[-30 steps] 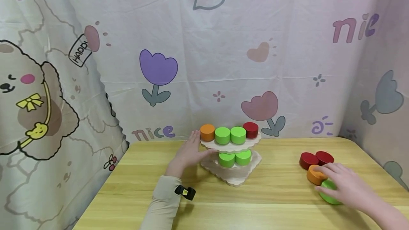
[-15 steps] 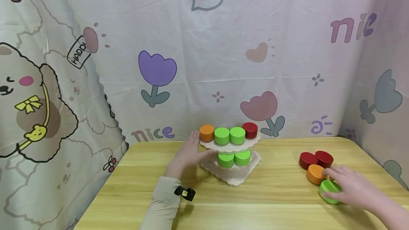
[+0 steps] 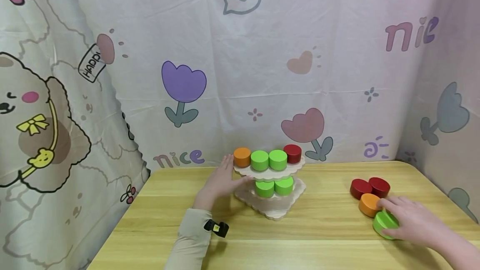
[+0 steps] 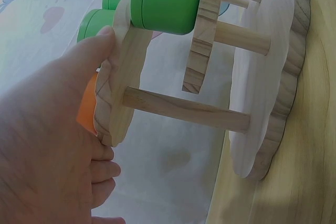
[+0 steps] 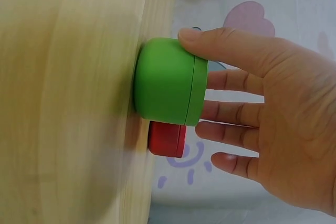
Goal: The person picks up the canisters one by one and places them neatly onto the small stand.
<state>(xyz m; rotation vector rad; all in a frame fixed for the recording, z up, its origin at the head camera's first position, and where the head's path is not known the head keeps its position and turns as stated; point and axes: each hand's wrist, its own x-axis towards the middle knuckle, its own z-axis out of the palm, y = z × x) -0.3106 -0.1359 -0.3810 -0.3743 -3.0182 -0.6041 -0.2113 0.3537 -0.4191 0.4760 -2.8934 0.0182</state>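
My left hand [image 3: 219,180] holds the left corner of a tiered wooden stand's scalloped top board [image 3: 268,174], thumb at its front edge. On that board stand an orange cylinder [image 3: 241,157], two green cylinders [image 3: 259,160] and a red cylinder [image 3: 292,153]. Two more green cylinders [image 3: 264,188] sit on the tier below. At the right, my right hand [image 3: 416,222] grips a loose green cylinder [image 3: 384,222] between thumb and fingers. It appears to rest on the table; in the right wrist view a seam rings this green cylinder [image 5: 168,82] near its top.
Just beyond the held cylinder lie a loose orange cylinder [image 3: 368,204] and two red cylinders [image 3: 361,188], close together. The wooden table [image 3: 300,249] ends at a printed curtain [image 3: 240,74] behind it. Wooden pegs [image 4: 184,111] join the stand's tiers.
My right hand has gone from reaching over the orange and green cylinders to gripping the green one. The left hand stays at the stand, and the view has shifted slightly.
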